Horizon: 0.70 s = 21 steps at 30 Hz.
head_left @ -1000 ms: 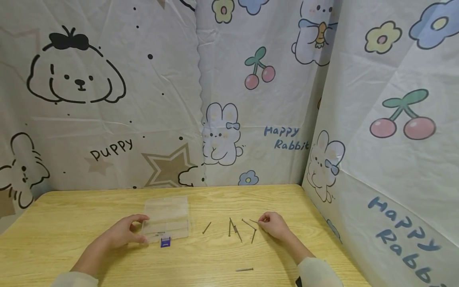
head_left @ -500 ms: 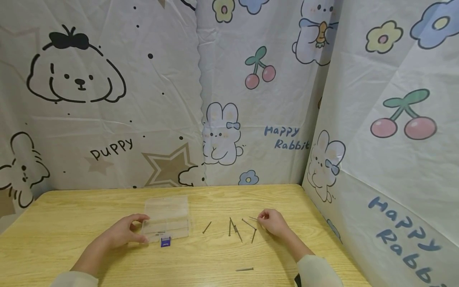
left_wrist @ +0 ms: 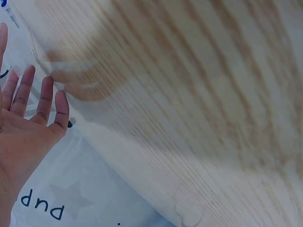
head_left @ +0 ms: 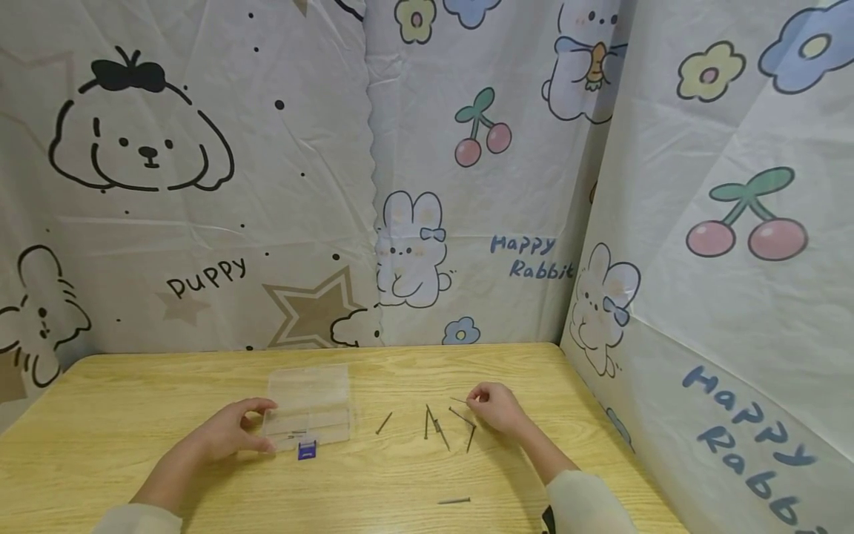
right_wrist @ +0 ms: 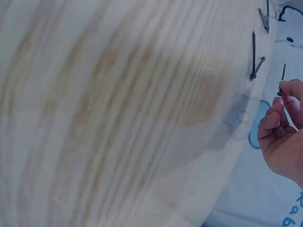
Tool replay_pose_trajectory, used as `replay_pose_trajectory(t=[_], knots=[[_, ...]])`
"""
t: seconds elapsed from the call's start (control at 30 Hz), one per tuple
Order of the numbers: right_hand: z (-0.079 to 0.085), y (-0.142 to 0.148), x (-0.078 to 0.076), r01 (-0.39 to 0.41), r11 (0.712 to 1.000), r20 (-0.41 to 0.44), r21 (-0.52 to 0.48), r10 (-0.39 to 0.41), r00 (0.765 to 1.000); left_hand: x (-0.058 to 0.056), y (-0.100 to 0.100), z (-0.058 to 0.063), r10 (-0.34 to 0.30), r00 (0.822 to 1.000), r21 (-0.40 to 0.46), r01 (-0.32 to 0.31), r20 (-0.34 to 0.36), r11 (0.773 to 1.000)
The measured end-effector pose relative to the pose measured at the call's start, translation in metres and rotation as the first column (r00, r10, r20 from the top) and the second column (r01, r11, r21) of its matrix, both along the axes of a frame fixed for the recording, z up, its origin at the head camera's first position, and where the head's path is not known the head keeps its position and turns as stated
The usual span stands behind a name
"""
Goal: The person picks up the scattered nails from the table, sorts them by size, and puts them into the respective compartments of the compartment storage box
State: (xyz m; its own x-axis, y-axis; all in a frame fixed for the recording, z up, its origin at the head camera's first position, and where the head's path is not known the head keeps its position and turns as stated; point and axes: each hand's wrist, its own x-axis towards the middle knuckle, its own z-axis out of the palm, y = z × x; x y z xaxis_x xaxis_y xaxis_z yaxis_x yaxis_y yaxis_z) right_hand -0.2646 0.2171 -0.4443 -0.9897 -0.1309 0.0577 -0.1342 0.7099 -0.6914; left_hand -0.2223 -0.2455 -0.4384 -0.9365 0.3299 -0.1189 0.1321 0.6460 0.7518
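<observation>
My left hand (head_left: 236, 429) is at the left end of a clear plastic box (head_left: 308, 386) with its lid raised. Thumb and fingertips touch the box's side; in the left wrist view the fingers look nearly straight. A blue latch (head_left: 307, 450) sits at the box's front, and a few small nails (head_left: 296, 434) lie inside. Over the table's right part, my right hand (head_left: 497, 408) pinches a nail (right_wrist: 284, 73) between thumb and forefinger, its point toward the left. Below and left of that hand lie loose nails (head_left: 462, 417), some touching one another.
A single nail (head_left: 383, 423) lies just right of the box. Another nail (head_left: 454, 500) is near the front of the wooden table (head_left: 360, 497). Printed cloth walls (head_left: 320, 222) stand behind the table and along its right side.
My right hand has moved up and left in the head view, bringing the pinched nail above the loose ones. The left hand and the box have stayed in place.
</observation>
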Motion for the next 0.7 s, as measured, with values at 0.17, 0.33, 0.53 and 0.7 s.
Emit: replay_pose_trajectory(t=[0.17,0.33,0.53,0.7], knots=[[0.005,-0.012,0.001,-0.033,0.999,-0.012,0.006,0.034,0.999,0.001,0.0,-0.001,0.005,1.0,0.003,-0.005,-0.002,1.0],[0.01,-0.024,0.003,-0.07,0.997,-0.019,0.011,0.07,0.997,0.001,-0.001,-0.002,0.009,1.0,0.007,-0.009,0.001,1.0],[0.012,-0.038,0.002,-0.133,0.991,-0.022,0.006,0.133,0.991,0.0,-0.001,-0.002,0.011,1.0,0.011,-0.011,-0.004,1.0],[0.011,-0.046,0.001,-0.145,0.989,-0.021,0.001,0.145,0.989,-0.001,-0.002,-0.003,0.008,1.0,0.006,-0.008,-0.006,1.0]])
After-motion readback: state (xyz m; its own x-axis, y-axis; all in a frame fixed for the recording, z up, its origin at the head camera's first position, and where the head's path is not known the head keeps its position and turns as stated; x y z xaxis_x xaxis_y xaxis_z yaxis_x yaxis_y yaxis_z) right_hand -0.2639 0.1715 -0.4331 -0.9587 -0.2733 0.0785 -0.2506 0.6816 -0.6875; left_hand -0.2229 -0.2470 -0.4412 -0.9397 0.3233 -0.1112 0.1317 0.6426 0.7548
